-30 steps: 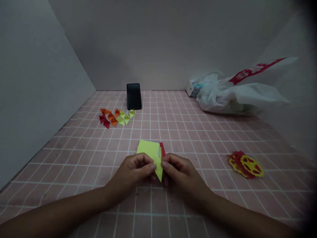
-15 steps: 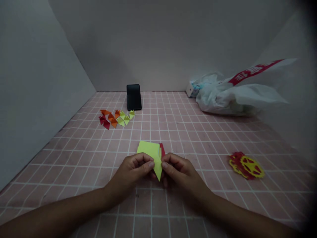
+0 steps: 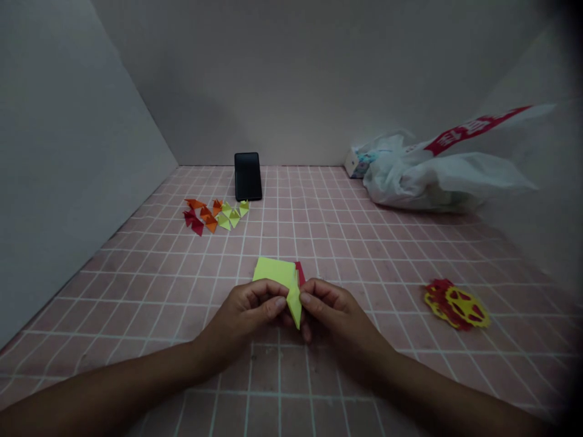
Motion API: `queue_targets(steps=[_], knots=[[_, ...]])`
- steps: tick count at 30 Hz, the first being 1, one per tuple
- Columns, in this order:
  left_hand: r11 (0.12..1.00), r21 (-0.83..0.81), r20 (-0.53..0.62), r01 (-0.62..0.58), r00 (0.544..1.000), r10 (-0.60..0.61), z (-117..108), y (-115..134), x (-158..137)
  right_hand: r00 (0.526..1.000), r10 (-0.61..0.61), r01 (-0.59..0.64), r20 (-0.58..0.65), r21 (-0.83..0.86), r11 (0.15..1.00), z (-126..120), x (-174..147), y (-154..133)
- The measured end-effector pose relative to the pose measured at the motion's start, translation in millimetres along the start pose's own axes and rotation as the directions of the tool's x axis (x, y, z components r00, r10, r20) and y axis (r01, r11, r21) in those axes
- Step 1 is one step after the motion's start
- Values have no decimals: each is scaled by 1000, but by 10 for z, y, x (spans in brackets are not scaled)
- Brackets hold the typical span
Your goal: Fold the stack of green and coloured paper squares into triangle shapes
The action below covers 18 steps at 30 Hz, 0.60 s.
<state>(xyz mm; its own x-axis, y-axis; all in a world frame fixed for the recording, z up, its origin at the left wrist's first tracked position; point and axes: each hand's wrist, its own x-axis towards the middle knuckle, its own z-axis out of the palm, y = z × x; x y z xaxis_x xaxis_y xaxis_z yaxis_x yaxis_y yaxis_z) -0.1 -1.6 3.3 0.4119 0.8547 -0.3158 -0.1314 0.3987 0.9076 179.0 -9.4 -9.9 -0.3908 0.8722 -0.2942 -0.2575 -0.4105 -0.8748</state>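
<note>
A small folded yellow paper (image 3: 294,306) comes to a point toward me, pinched between both hands. My left hand (image 3: 257,306) is closed on its left edge with thumb and forefinger. On the opposite edge, my right hand (image 3: 330,309) grips it the same way, its lower fingers partly hidden beneath. Just behind the hands lies a sheet of yellow paper (image 3: 274,269), its near part covered by my left hand. A strip of red paper (image 3: 299,273) shows at its right side.
Several small folded paper pieces (image 3: 211,217) in red, orange and yellow lie at the back left, near a black phone (image 3: 248,176). Red and yellow cut-out paper discs (image 3: 464,305) rest at right. A white plastic bag (image 3: 423,179) and a small box (image 3: 357,162) sit at the back right.
The folded yellow paper between my fingers looks narrower, with its sides drawn in. Both hands keep their pinch on it. The whole view has shifted slightly.
</note>
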Motion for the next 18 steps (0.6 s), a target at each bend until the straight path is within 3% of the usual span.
queue_targets(steps=[11, 18], knots=[[994, 25, -15, -102, 995, 102, 31, -12, 13, 997, -67, 60, -34, -176, 983, 59, -36, 19], [997, 76, 43, -3, 999, 0, 14, -38, 16, 998, -69, 68, 0, -200, 977, 71, -56, 1]])
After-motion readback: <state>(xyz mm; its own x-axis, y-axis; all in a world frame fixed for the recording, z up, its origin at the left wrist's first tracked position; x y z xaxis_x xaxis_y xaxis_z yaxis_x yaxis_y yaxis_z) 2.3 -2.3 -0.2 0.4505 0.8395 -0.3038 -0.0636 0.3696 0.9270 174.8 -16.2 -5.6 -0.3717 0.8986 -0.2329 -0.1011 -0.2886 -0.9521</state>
